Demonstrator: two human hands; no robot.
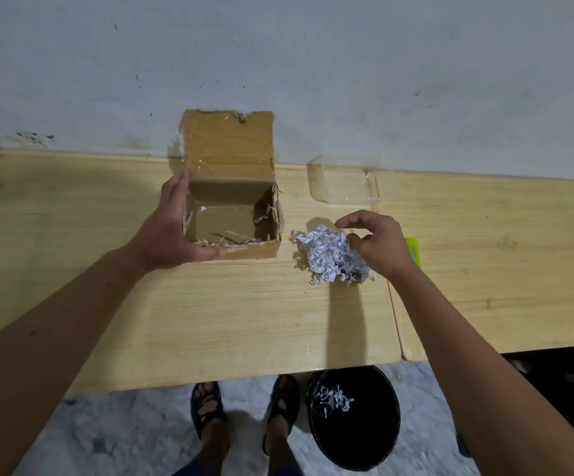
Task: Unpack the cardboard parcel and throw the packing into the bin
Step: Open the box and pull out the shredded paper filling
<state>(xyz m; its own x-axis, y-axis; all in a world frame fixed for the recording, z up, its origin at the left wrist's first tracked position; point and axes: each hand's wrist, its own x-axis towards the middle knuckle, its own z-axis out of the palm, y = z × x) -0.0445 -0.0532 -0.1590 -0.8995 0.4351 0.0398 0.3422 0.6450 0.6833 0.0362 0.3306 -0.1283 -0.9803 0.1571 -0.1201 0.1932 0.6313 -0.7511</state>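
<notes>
Worktop [210, 321]: pale wood, two boards butted together, set against a marked wall. It carries everything below except the bin.

Cardboard parcel [232, 218]: lid flap raised against the wall, interior nearly bare, a few stray shreds along the floor and right wall. Your left hand [168, 231] braces its near-left corner, fingers spread, thumb along the front edge; the grip is open, steadying and not clasping.

Bin [354, 417]: black, round, on the floor below the worktop edge, just beside your right foot. Some shreds already lie inside.

Clear plastic container [344, 183]: near the wall, right of the parcel. Hard to read; whether it is a tray or a lid cannot be told.

Shredded paper packing [330, 254]: loose heap on the worktop, right of the parcel. Your right hand [378, 242] hovers at its right edge, fingers curled but unclosed, holding nothing.

Yellow-green item [414, 250]: mostly hidden behind your right wrist; unidentifiable.

Risks: a shallow pinch may shed strips over the worktop edge and floor, missing the bin. The leftover shreds in the parcel are easily overlooked. A sweep of your wrist could knock the clear container.
</notes>
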